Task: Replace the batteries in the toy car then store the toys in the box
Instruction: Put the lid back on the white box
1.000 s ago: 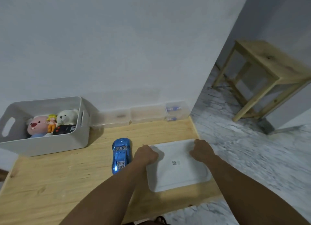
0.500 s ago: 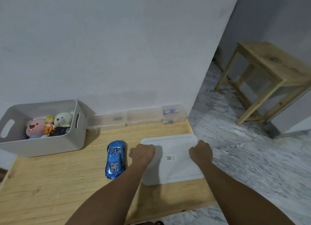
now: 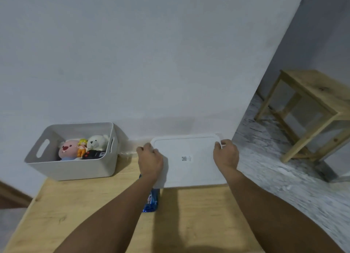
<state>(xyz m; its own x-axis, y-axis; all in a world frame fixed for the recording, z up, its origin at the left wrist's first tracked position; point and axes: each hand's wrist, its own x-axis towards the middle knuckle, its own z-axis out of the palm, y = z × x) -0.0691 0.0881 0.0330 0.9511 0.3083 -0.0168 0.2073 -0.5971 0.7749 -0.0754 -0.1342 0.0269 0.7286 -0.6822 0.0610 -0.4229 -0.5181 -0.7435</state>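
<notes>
Both hands hold the white box lid [image 3: 189,160] lifted above the wooden table [image 3: 75,205]. My left hand [image 3: 150,161] grips its left edge and my right hand [image 3: 226,155] grips its right edge. The blue toy car [image 3: 151,201] lies on the table under my left forearm, mostly hidden. At the back left stands the open white box [image 3: 75,167], with a pink plush [image 3: 66,150], a small yellow doll [image 3: 81,147], a white bear [image 3: 97,142] and a dark toy [image 3: 93,154] inside.
Clear plastic containers [image 3: 130,148] sit along the wall behind the lid, mostly hidden. A wooden stool [image 3: 310,112] stands on the marble floor to the right. The table's right edge lies just under my right forearm.
Both hands have raised the lid off the table and carried it up and away toward the wall. It now hides the clear containers. The car stays where it was.
</notes>
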